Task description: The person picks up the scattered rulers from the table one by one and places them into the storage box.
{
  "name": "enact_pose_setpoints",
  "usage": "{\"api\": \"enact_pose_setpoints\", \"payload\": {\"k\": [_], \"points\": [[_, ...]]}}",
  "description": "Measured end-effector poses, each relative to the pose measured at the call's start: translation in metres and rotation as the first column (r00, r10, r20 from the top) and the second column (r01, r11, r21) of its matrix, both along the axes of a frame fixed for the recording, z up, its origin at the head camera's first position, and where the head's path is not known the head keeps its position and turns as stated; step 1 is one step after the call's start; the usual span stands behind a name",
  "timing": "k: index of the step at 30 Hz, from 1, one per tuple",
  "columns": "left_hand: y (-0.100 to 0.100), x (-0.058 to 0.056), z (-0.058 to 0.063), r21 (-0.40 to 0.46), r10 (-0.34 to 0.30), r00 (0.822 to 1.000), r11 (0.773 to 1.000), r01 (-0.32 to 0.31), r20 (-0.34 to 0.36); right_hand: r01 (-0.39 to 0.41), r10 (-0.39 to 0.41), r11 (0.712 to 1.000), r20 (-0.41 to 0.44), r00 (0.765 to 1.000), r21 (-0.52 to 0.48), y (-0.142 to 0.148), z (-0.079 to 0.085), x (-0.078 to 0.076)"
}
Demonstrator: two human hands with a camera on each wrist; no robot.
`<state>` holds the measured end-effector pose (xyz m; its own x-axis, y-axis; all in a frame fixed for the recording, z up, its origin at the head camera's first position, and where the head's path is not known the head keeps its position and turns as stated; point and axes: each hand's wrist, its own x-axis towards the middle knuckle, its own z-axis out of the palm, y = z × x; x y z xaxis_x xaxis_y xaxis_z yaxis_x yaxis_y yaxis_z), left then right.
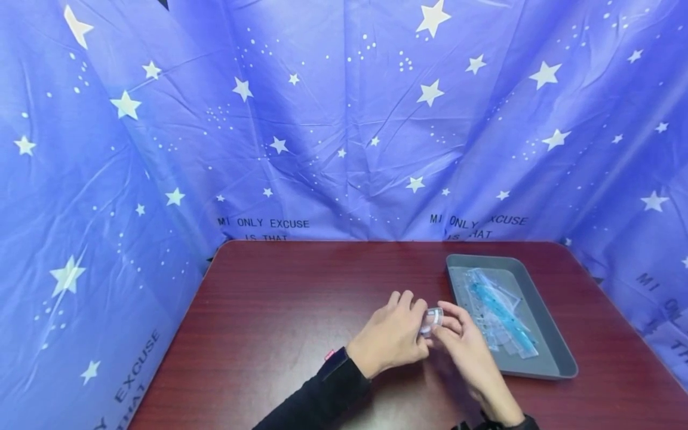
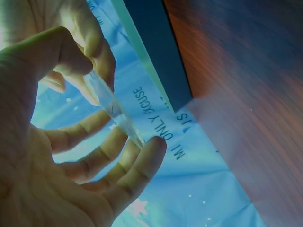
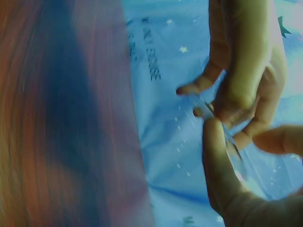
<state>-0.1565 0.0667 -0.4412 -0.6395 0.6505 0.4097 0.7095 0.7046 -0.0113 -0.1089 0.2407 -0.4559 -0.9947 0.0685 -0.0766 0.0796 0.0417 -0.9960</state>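
Between both hands is a small, thin, clear plastic piece with a curved edge (image 1: pixel 432 321), held above the table to the left of the tray. My left hand (image 1: pixel 391 332) grips it from the left; in the left wrist view the thumb is at one end and the curled fingers (image 2: pixel 147 163) reach the other. From the right, my right hand (image 1: pixel 466 346) pinches the piece, its thumb (image 3: pixel 215 151) pressing the near face in the right wrist view. Seen nearly edge-on by both wrist cameras, the plastic piece (image 2: pixel 113 108) is partly covered by fingertips.
A grey tray (image 1: pixel 556 334) stands at the right of the dark red wooden table (image 1: pixel 279 304). In it lie a blue-tinted clear ruler (image 1: pixel 502 310) and several overlapping clear plastic pieces (image 1: pixel 517 345). A blue curtain with stars (image 1: pixel 344 119) hangs behind and at both sides.
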Motion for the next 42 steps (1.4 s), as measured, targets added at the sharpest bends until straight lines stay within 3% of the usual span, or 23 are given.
{"api": "enact_pose_setpoints", "payload": {"k": [5, 10, 16, 24, 30, 38, 42], "points": [[0.001, 0.009, 0.000, 0.063, 0.026, 0.992, 0.998, -0.019, -0.120, 0.038, -0.030, 0.990, 0.061, 0.998, -0.135, -0.003, 0.000, 0.001], [0.004, 0.015, -0.001, 0.089, 0.032, 0.979, 0.996, -0.014, -0.203, 0.058, -0.048, 0.990, 0.079, 0.996, -0.132, -0.007, 0.001, 0.001], [0.005, 0.020, -0.001, 0.100, 0.052, 0.973, 0.995, -0.030, -0.227, 0.066, -0.058, 0.991, 0.073, 0.996, -0.114, -0.007, 0.003, 0.001], [0.005, 0.021, 0.001, 0.109, 0.059, 0.979, 0.993, -0.038, -0.195, 0.033, -0.028, 0.994, 0.044, 0.999, -0.109, -0.003, 0.005, -0.001], [0.000, 0.022, 0.005, 0.121, 0.044, 0.993, 0.992, -0.031, -0.108, -0.028, 0.027, 0.999, -0.011, 1.000, -0.041, 0.011, 0.008, -0.003], [-0.009, 0.023, 0.014, 0.091, 0.121, 0.992, 0.989, -0.118, -0.026, -0.074, 0.074, 0.997, -0.160, 0.984, 0.007, 0.040, 0.018, -0.013], [-0.019, 0.022, 0.014, 0.071, 0.159, 0.986, 0.984, -0.162, 0.045, -0.043, 0.072, 0.988, -0.189, 0.979, 0.149, 0.059, 0.022, -0.021]]}}
